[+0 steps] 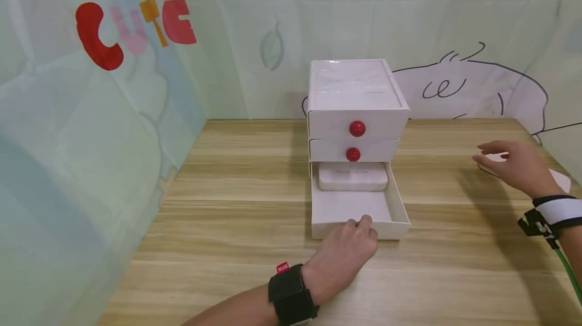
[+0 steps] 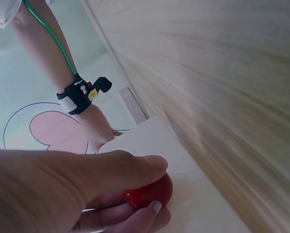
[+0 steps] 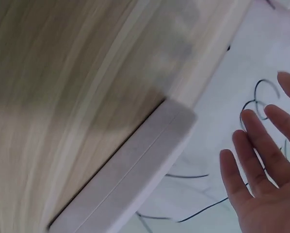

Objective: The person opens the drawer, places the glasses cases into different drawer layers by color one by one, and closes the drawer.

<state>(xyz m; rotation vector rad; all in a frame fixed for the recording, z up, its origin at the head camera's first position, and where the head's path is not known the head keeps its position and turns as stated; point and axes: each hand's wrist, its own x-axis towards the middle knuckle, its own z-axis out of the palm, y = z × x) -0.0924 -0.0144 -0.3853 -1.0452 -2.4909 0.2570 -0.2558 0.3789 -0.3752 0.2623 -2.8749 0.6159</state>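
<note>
My left hand (image 1: 343,260) pinches the round red knob (image 2: 152,191) of the bottom drawer (image 1: 347,210), thumb on one side and fingers on the other. That drawer is pulled out from a small white drawer cabinet (image 1: 356,83). Inside it, toward the back, lies a flat white box (image 1: 353,182) with rounded corners and faint print. Off to the right, my right hand (image 1: 520,167) hovers over a second flat white box (image 1: 562,179) on the table, partly hiding it. In the right wrist view its fingers (image 3: 254,170) are spread and apart from that box.
Two upper drawers with red knobs (image 1: 357,129) are closed. The wooden table (image 1: 236,184) meets a printed fabric backdrop (image 1: 254,63) at the back and left. A green cable (image 1: 566,265) runs along my right forearm.
</note>
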